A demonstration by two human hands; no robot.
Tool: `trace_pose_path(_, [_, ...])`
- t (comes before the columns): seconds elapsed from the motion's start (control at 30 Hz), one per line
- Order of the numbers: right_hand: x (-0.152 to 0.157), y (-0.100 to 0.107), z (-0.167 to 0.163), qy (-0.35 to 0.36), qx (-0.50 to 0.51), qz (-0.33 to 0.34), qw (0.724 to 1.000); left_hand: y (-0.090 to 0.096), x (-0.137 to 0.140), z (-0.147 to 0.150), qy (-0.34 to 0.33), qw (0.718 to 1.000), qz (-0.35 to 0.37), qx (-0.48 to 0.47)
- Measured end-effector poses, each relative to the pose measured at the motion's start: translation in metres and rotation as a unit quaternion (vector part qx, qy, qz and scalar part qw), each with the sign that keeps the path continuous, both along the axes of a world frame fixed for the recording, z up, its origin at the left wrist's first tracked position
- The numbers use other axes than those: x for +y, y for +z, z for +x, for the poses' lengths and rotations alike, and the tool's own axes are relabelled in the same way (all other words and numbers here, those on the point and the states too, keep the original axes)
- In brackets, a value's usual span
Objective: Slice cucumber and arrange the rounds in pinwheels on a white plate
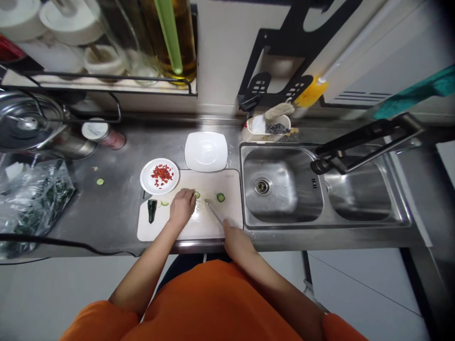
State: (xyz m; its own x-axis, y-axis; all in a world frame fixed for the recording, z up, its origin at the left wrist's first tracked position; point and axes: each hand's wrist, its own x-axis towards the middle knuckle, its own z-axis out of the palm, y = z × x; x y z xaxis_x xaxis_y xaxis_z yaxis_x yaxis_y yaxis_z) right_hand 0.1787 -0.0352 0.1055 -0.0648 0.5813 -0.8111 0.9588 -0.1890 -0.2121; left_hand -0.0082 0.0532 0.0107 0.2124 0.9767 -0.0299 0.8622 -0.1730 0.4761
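Observation:
A white cutting board [208,229] lies near the counter's front edge. My left hand [182,206] rests over its middle with fingers closed on a cucumber slice [196,194], whose green rim shows at the fingertips. My right hand [237,240] grips the handle of a knife [214,211]; its blade slants up and left across the board, tip close to the held slice. Another cucumber slice [221,197] lies to the right of the blade. A dark green cucumber piece [151,210] sits on the board's left side, with pale cucumber scraps [164,203] beside it.
Behind the board stand a round white plate [144,175] of small red pieces and a square white dish [206,150]. A double sink [284,189] with a black faucet [366,142] is at right. At left are a plastic bag of greens [33,203], a jar [104,134] and a pot [80,142].

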Motion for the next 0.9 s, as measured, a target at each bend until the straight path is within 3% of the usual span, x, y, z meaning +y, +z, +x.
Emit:
trace_pose_path(0.17, [0.006, -0.003, -0.009, 0.011, -0.013, 0.030, 0.999, -0.008, -0.016, 0.000, 0.038, 0.999, 0.005, -0.013])
trace_pose_path(0.4, [0.012, -0.003, -0.026, 0.026, -0.007, 0.072, 0.997, -0.009, -0.019, 0.008, 0.073, 0.997, 0.008, -0.022])
trace_pose_path(0.9, [0.023, 0.004, -0.035, 0.036, -0.016, 0.053, 0.998, -0.009, -0.019, 0.008, 0.070, 0.997, -0.011, -0.028])
